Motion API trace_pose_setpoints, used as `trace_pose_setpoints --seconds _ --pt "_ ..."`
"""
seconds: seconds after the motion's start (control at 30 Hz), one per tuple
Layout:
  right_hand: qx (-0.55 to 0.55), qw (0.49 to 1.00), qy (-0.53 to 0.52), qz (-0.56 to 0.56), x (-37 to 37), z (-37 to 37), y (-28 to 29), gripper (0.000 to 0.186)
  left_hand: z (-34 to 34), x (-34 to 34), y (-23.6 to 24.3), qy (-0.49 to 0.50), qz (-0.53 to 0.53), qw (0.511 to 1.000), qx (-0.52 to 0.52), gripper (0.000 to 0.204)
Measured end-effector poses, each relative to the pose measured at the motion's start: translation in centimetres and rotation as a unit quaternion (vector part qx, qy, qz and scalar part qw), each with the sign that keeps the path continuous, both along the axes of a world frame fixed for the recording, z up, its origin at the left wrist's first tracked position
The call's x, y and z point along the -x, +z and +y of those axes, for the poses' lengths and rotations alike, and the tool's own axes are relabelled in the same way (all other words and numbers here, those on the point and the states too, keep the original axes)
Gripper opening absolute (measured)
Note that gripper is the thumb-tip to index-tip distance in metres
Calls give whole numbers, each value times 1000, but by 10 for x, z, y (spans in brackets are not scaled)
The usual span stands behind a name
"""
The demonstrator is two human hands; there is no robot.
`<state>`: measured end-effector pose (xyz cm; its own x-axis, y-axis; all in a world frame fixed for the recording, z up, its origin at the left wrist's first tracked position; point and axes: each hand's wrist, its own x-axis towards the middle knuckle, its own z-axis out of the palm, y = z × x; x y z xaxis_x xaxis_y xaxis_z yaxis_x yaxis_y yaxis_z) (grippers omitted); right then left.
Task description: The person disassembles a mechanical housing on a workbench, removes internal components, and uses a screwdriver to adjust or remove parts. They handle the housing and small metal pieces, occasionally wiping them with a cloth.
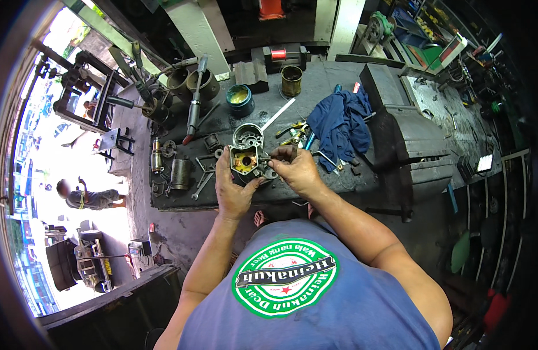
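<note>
My left hand (232,192) is wrapped round a metal housing (244,160), thumb at its lower edge and fingers along its left side. The housing is squarish and open toward me, with a yellow inside, a dark round hole and copper-coloured pieces. At its right side my right hand (296,171) is closed in a pinch; what sits between the fingertips is too small to make out. Just beyond stands a round, open metal casing (247,136); whether it is joined to the housing I cannot tell. Both hands are above the near part of the dark workbench (213,125).
Left on the bench are a metal cylinder (180,174), a wrench (202,178) and a long tool (194,108). Farther back stand a blue tub (240,100) and a rusty can (291,81). A blue cloth (340,125) lies near pliers (292,134), left of a large vise (412,157).
</note>
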<state>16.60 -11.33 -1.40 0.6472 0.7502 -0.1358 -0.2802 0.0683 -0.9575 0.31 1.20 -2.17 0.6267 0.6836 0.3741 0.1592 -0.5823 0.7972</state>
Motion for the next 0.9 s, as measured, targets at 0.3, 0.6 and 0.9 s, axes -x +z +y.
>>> trace_pose_setpoints --seconds 0.3,0.6,0.9 --pt "-9 986 -141 -88 -73 -41 -32 16 -1 0 4 -4 8 999 -40 116" --pt "465 838 19 -284 -91 -111 -133 29 -3 -1 -1 14 11 998 -56 122" --pt "375 878 -104 -278 -103 -123 -120 31 1 1 -7 23 25 997 -70 125"
